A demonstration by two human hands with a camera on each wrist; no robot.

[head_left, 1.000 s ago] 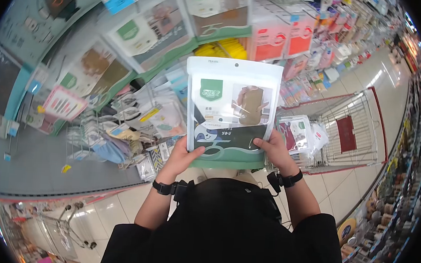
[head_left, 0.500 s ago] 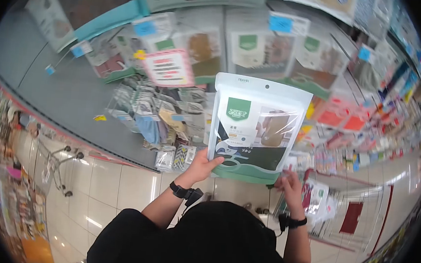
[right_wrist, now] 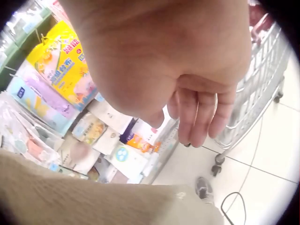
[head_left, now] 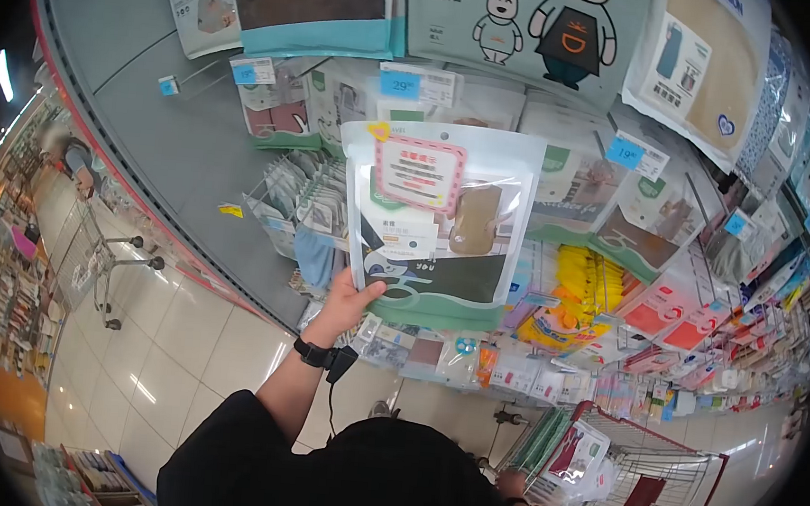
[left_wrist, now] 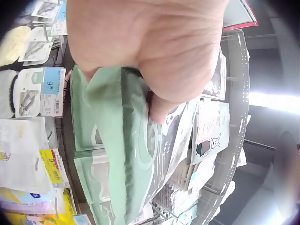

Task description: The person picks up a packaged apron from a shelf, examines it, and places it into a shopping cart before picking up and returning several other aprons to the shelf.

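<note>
A flat white-and-green package (head_left: 450, 285) is held up before the shelf in the head view, its lower left corner gripped by my left hand (head_left: 348, 308), thumb on the front. A pink-bordered sign (head_left: 419, 174) overlaps its upper left part. From the left wrist, my left hand (left_wrist: 150, 47) pinches the green bottom edge of the package (left_wrist: 112, 122). My right hand (head_left: 512, 485) hangs low by the cart, partly hidden; in the right wrist view the same hand (right_wrist: 164, 70) holds nothing, its fingers loosely bent.
A shopping cart (head_left: 707, 496) with packages (head_left: 581, 457) in it stands at the lower right. Hanging packages fill the rack, among them yellow ones (head_left: 584, 300). The grey shelf (head_left: 158, 129) runs along the left. Another person (head_left: 75, 159) is near a second cart (head_left: 104, 263).
My right hand has let go of the package and dropped down toward the cart. My left hand still holds the package, now nearer the pink-bordered sign. The head view has turned.
</note>
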